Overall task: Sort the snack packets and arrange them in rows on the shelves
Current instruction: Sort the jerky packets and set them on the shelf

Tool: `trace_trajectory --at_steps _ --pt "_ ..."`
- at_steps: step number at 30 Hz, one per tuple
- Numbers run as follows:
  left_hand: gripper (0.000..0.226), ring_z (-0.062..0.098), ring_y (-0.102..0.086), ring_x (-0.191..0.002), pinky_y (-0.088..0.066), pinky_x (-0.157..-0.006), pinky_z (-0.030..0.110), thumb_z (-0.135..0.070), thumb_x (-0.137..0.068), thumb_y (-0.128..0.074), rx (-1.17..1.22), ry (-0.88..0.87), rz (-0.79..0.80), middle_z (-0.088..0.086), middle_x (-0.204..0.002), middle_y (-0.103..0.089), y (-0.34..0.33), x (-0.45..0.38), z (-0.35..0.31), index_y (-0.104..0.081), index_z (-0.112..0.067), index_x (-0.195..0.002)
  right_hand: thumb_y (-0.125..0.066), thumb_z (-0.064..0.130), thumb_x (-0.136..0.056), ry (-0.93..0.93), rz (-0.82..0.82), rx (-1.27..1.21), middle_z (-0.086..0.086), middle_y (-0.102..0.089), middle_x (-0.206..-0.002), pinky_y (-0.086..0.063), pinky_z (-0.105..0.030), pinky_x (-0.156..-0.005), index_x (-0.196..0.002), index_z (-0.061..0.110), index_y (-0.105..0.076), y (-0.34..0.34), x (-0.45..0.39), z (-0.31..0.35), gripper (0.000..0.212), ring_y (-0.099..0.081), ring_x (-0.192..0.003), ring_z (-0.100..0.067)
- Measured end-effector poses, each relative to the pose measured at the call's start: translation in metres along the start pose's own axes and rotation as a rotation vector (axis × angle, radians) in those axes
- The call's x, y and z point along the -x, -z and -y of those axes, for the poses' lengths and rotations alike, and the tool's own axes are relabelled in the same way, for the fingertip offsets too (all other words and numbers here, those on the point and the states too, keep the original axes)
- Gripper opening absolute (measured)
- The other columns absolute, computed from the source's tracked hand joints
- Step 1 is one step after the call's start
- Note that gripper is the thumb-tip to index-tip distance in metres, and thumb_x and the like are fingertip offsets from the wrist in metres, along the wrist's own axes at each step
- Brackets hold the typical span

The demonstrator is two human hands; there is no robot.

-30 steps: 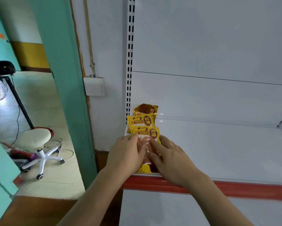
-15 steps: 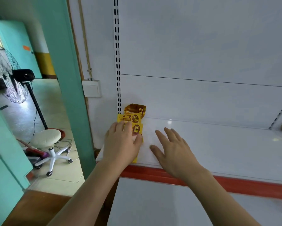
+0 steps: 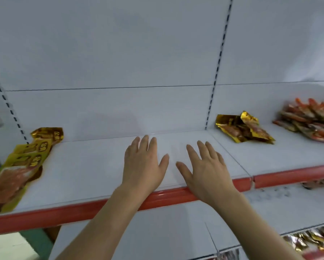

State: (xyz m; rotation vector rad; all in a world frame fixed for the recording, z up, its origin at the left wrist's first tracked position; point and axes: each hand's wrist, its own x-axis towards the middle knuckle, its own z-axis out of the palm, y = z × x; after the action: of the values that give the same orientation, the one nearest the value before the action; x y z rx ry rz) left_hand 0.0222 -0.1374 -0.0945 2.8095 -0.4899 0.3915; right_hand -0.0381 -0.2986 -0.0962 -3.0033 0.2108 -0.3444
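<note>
Both hands (image 3: 173,166) off yellow packets (image 3: 20,166), now flat, empty, mid-shelf (image 3: 93,171).

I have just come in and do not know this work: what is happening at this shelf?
A person is stocking a white shelf with snack packets. Both hands are empty now: the left hand and right hand are held open over its bare middle. A row of yellow packets lies at the left end. A loose heap of gold packets and a pile of orange packets wait on the right.
</note>
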Motion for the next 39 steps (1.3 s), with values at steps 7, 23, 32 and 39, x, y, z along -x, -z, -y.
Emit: trace_trajectory --at_steps 7,23,32,39 --pt "0.070 0.030 -0.006 -0.159 -0.012 -0.129 0.048 -0.056 -0.107 -0.029 0.027 -0.197 0.099 0.006 -0.172 -0.015 -0.048 -0.076 -0.120 -0.015 -0.017 -0.164 -0.020 0.061 -0.102 -0.192 -0.022 0.030 -0.009 -0.010 -0.167 -0.014 -0.045 -0.124 -0.159 0.024 -0.013 0.008 -0.035 -0.135 0.069 -0.001 -0.155 -0.028" --pt "0.039 0.031 -0.055 -0.117 -0.047 -0.089 0.040 -0.042 -0.108 -0.037 0.035 -0.071 0.235 0.007 -0.132 -0.058 -0.122 -0.184 -0.255 -0.053 -0.015 -0.130 -0.049 0.068 -0.084 -0.103 0.123 -0.144 -0.003 -0.037 -0.151 -0.044 -0.049 -0.104 -0.153 0.043 -0.011 -0.002 -0.145 -0.318 0.083 -0.048 -0.127 -0.037" --pt "0.038 0.038 -0.049 -0.121 -0.047 -0.093 0.042 -0.040 -0.104 -0.042 0.027 0.266 0.134 0.014 -0.132 -0.054 -0.146 -0.185 -0.286 -0.058 -0.013 -0.125 -0.048 0.061 -0.095 0.203 0.115 -0.146 0.012 -0.039 -0.155 -0.049 -0.040 -0.096 -0.155 0.048 -0.020 -0.008 -0.165 -0.367 0.067 -0.054 -0.124 -0.032" --pt "0.051 0.038 -0.060 -0.115 -0.049 -0.089 0.039 -0.054 -0.095 -0.058 0.228 0.461 0.077 0.013 -0.118 -0.065 -0.154 -0.200 -0.296 -0.057 -0.013 -0.125 -0.037 0.045 -0.105 0.150 0.059 -0.253 -0.004 -0.060 -0.132 -0.049 -0.040 -0.091 -0.150 0.046 -0.034 -0.009 -0.171 -0.372 0.046 -0.057 -0.116 -0.032"
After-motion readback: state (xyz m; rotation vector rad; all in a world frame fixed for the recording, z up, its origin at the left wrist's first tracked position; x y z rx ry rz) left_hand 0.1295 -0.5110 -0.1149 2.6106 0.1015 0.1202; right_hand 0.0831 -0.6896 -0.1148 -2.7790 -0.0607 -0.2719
